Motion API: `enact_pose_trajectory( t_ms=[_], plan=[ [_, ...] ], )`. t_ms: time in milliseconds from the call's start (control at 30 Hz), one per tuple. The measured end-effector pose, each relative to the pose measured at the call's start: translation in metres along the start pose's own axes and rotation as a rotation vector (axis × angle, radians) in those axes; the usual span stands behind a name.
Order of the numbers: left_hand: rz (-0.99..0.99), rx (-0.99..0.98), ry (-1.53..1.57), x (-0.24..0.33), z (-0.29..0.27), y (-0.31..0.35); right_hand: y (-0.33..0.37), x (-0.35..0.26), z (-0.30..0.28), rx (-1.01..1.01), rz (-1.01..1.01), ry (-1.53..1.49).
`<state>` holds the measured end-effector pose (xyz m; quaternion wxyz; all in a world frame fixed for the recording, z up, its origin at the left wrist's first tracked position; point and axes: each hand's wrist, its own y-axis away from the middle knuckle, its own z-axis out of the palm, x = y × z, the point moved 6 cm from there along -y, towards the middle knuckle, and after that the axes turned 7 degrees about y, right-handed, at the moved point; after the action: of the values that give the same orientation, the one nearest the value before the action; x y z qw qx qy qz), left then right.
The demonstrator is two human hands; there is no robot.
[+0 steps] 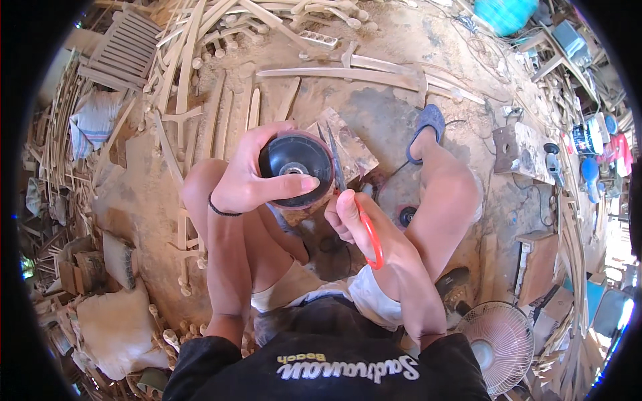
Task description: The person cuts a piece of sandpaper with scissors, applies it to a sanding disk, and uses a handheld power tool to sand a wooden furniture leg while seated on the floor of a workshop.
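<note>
My left hand (pixel 249 175) grips a round black sanding pad (pixel 286 152), its thumb lying across the face near the metal centre hole. A thin reddish-brown rim, apparently a sandpaper disc, shows around the pad's edge. In my right hand (pixel 348 212) is a pair of scissors with a red handle (pixel 374 242); one handle loop runs back along the hand. The scissor blades (pixel 333 150) point away from me and lie against or just beside the pad's right edge; whether they bite into it I cannot tell. Under both hands is a stained block (pixel 358 155).
Beyond my hands, carved wooden swords (pixel 334 73) and wood strips lie on the dusty floor. A wooden slatted piece (pixel 124 47) is at far left. On the right are a worn box (pixel 525 152) and cables; a fan (pixel 498 344) stands by my right side.
</note>
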<state>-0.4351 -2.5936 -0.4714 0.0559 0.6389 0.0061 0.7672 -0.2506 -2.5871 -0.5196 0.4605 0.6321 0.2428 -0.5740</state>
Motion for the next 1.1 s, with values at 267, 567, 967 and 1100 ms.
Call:
enact_pose_trajectory(
  t_ms=[267, 567, 967, 1100],
  plan=[
    [0.034, -0.017, 0.017, -0.004, 0.0, -0.003, -0.003, 0.012, 0.0, -0.008, 0.0, -0.083],
    [0.062, 0.031, 0.045, -0.004, -0.001, 0.002, 0.004, 0.021, 0.0, -0.099, 0.052, -0.246],
    [0.193, 0.117, 0.018, -0.006, -0.004, 0.01, 0.01, 0.004, -0.043, 0.353, -0.123, -0.177],
    [0.407, 0.225, -0.133, -0.002, -0.01, 0.016, 0.017, -0.017, -0.069, 0.374, -0.308, -0.4]
  ],
)
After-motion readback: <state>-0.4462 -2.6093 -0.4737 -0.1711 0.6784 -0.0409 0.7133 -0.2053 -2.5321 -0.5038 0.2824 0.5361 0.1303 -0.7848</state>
